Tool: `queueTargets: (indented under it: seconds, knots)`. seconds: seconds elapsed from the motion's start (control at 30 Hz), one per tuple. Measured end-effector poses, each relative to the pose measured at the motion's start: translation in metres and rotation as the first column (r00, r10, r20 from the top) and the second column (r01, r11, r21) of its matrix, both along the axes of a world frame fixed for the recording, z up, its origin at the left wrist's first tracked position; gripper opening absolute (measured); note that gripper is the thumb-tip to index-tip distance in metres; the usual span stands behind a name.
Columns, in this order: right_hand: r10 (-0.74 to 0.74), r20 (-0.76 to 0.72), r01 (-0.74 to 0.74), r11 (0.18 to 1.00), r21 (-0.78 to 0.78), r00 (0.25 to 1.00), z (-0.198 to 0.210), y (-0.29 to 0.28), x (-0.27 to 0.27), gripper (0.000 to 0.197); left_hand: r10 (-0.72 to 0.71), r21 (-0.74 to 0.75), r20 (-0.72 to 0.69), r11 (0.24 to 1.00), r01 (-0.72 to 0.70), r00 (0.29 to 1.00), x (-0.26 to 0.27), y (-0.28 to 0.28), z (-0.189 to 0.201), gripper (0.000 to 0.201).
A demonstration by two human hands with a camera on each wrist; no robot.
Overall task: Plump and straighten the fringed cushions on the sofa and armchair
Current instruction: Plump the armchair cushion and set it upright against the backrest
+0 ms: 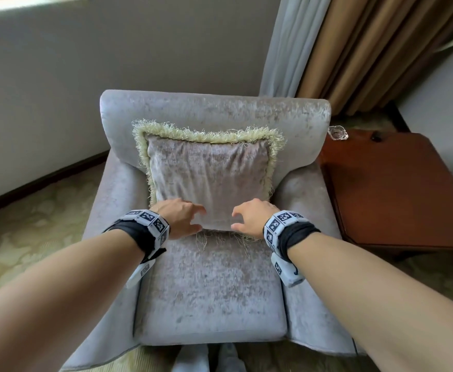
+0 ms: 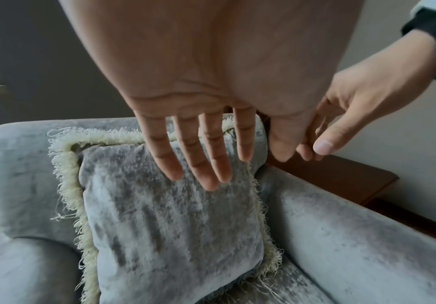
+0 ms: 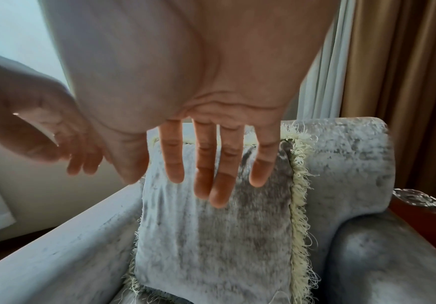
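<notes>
A grey velvet cushion (image 1: 209, 181) with a cream fringe leans upright against the back of a grey velvet armchair (image 1: 214, 108). My left hand (image 1: 183, 216) hovers in front of the cushion's lower left corner, fingers straight and spread, holding nothing. My right hand (image 1: 249, 217) hovers in front of the lower right corner, also with loose, spread fingers. In the left wrist view the cushion (image 2: 164, 226) lies just beyond the left hand (image 2: 211, 160), without clear contact. The right wrist view shows the same gap between the right hand (image 3: 203, 181) and the cushion (image 3: 224, 246).
A red-brown wooden side table (image 1: 397, 189) stands right of the armchair, with a glass ashtray (image 1: 338, 132) on its far corner. Brown and grey curtains (image 1: 354, 49) hang behind. A pale wall runs on the left. Patterned carpet (image 1: 32, 224) surrounds the chair.
</notes>
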State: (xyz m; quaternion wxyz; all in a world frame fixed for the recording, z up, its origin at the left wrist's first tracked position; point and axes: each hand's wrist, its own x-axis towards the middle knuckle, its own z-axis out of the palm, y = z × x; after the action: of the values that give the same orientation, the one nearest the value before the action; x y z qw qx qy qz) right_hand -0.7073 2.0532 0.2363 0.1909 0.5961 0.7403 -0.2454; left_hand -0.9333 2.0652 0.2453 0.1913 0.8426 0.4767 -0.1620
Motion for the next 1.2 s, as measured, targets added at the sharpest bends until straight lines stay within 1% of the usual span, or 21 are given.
queueTargets:
  seconds: [0.2, 0.43, 0.63, 0.7, 0.77, 0.8, 0.83, 0.9, 0.93, 0.97, 1.03, 1.1, 1.2]
  knots:
    - [0.021, -0.017, -0.021, 0.999, 0.026, 1.000, 0.009, -0.005, 0.000, 0.048, -0.021, 0.033, 0.012, 0.999, 0.020, 1.000, 0.008, -0.006, 0.007, 0.049]
    - [0.037, -0.023, -0.037, 0.999, 0.018, 0.999, 0.000, 0.007, -0.004, 0.051, -0.011, 0.040, 0.036, 0.999, 0.009, 0.999, 0.001, 0.007, -0.003, 0.048]
    - [0.031, -0.045, -0.031, 1.000, 0.002, 0.999, -0.021, 0.031, -0.013, 0.056, -0.023, 0.026, 0.068, 0.999, 0.022, 0.997, -0.015, 0.034, -0.039, 0.048]
    - [-0.007, -0.090, 0.009, 1.000, 0.023, 0.996, -0.034, 0.042, -0.015, 0.058, -0.001, 0.024, 0.102, 1.000, -0.001, 0.995, -0.023, 0.047, -0.058, 0.049]
    - [-0.088, -0.191, 0.103, 0.992, 0.069, 0.978, -0.051, 0.050, -0.014, 0.060, 0.065, 0.031, 0.188, 0.997, -0.072, 0.980, -0.033, 0.060, -0.081, 0.054]
    - [-0.142, -0.270, 0.175, 0.980, 0.100, 0.952, -0.060, 0.053, -0.012, 0.061, 0.116, 0.045, 0.261, 0.990, -0.132, 0.958, -0.038, 0.066, -0.094, 0.057]
    - [-0.206, -0.360, 0.267, 0.955, 0.128, 0.910, -0.071, 0.054, -0.009, 0.061, 0.177, 0.059, 0.347, 0.976, -0.210, 0.921, -0.042, 0.070, -0.106, 0.060]
    - [-0.308, -0.520, 0.455, 0.872, 0.181, 0.797, -0.095, 0.055, -0.001, 0.063, 0.291, 0.073, 0.505, 0.923, -0.377, 0.813, -0.048, 0.077, -0.130, 0.061]
    - [-0.334, -0.584, 0.530, 0.824, 0.200, 0.740, -0.110, 0.056, 0.004, 0.066, 0.327, 0.069, 0.556, 0.898, -0.434, 0.764, -0.050, 0.080, -0.142, 0.061]
    - [-0.345, -0.637, 0.588, 0.780, 0.214, 0.689, -0.124, 0.059, 0.009, 0.070, 0.342, 0.062, 0.592, 0.883, -0.464, 0.730, -0.051, 0.083, -0.155, 0.062]
    - [-0.344, -0.712, 0.671, 0.702, 0.238, 0.612, -0.156, 0.065, 0.021, 0.076, 0.344, 0.062, 0.647, 0.866, -0.497, 0.680, -0.053, 0.090, -0.181, 0.067]
    - [-0.311, -0.750, 0.722, 0.621, 0.304, 0.583, -0.188, 0.073, 0.032, 0.080, 0.355, 0.088, 0.709, 0.813, -0.576, 0.609, -0.056, 0.099, -0.209, 0.070]
    - [-0.266, -0.766, 0.753, 0.528, 0.393, 0.585, -0.231, 0.085, 0.044, 0.085, 0.398, 0.074, 0.801, 0.675, -0.734, 0.446, -0.061, 0.111, -0.248, 0.078]
